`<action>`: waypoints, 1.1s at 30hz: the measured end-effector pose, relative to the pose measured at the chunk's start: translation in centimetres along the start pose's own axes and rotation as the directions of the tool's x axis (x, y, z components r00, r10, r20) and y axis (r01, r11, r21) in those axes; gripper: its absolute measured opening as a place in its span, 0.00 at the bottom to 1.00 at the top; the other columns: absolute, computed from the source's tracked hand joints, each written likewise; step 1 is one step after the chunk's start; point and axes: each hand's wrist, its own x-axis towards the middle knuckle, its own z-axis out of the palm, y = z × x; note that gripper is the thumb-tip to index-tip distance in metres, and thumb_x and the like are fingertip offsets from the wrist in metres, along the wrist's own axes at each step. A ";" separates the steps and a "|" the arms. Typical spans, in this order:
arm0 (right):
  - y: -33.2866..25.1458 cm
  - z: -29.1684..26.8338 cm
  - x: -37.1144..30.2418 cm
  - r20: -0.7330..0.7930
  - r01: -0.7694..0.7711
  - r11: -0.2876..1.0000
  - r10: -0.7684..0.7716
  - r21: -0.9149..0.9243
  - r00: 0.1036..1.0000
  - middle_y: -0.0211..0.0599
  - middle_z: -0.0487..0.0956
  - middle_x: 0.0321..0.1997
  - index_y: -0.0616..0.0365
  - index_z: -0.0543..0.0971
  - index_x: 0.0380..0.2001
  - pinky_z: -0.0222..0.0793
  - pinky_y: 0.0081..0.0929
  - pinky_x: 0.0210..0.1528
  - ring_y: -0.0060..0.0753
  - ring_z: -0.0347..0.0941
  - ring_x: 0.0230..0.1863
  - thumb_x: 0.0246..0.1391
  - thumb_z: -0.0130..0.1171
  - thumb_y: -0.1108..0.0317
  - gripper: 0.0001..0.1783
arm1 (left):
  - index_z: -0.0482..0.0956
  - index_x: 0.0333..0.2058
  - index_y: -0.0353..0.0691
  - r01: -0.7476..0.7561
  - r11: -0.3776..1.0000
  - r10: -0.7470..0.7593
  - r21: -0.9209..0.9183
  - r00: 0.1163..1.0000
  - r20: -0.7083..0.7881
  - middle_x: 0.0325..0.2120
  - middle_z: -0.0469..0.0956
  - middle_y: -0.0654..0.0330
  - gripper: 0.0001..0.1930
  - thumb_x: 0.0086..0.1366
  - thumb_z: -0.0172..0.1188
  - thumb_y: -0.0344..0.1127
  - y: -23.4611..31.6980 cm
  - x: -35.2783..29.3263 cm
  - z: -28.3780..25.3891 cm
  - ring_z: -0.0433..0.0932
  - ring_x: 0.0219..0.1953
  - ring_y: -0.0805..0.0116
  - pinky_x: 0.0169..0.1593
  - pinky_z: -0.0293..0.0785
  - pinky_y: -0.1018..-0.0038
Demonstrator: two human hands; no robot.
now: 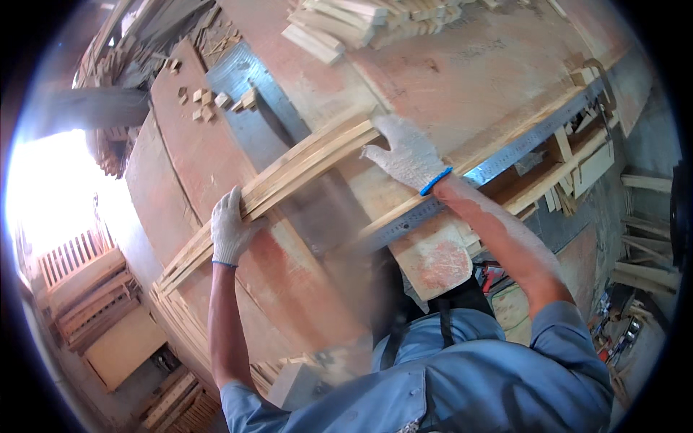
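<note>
A bundle of long, pale wooden strips [310, 160] lies slantwise over the worktable, between my two gloved hands. My left hand [232, 229] is closed around the strips near their middle, its fingers over the far side. At the right end of the bundle, my right hand [408, 153] cups the strip ends, fingertips on top and thumb held below. Both gloves are white knit; the right one has a blue cuff. Just beyond the strips, a dark, thin, curved blade [273, 119] stands up beside a shiny metal plate [249, 76] set in the tabletop.
Small wood blocks [207, 105] lie near the plate. A pile of short wooden pieces [361, 25] sits at the far side. A metal rail [505, 155] runs along the table's right, with a clamp [603, 79] at its end. Slatted wooden stacks [90, 289] stand at left.
</note>
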 end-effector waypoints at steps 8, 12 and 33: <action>0.4 1.2 7.8 0.216 0.500 0.817 -0.453 -0.288 0.865 0.47 0.77 0.58 0.60 0.75 0.61 0.68 0.48 0.67 0.55 0.72 0.63 0.38 0.80 0.49 0.48 | 0.70 0.65 0.38 -0.005 0.999 0.006 -0.051 1.000 0.009 0.55 0.78 0.47 0.49 0.44 0.82 0.43 -0.8 1.5 -0.3 0.75 0.59 0.43 0.65 0.70 0.53; 0.7 2.1 9.1 0.318 0.497 0.816 -0.407 -0.293 0.856 0.47 0.77 0.57 0.60 0.75 0.60 0.69 0.48 0.67 0.54 0.73 0.62 0.36 0.82 0.49 0.48 | 0.69 0.68 0.37 -0.061 0.998 0.059 -0.020 0.996 -0.062 0.60 0.77 0.47 0.51 0.45 0.83 0.42 -2.7 1.8 0.5 0.73 0.63 0.44 0.68 0.69 0.53; 0.1 2.7 15.3 0.323 0.557 0.728 -0.457 -0.400 0.829 0.45 0.80 0.46 0.55 0.78 0.46 0.75 0.46 0.53 0.51 0.78 0.52 0.42 0.78 0.45 0.35 | 0.73 0.64 0.39 -0.008 0.997 -0.002 -0.075 0.992 -0.129 0.54 0.79 0.48 0.45 0.44 0.79 0.40 -4.8 5.9 1.0 0.75 0.60 0.44 0.66 0.70 0.55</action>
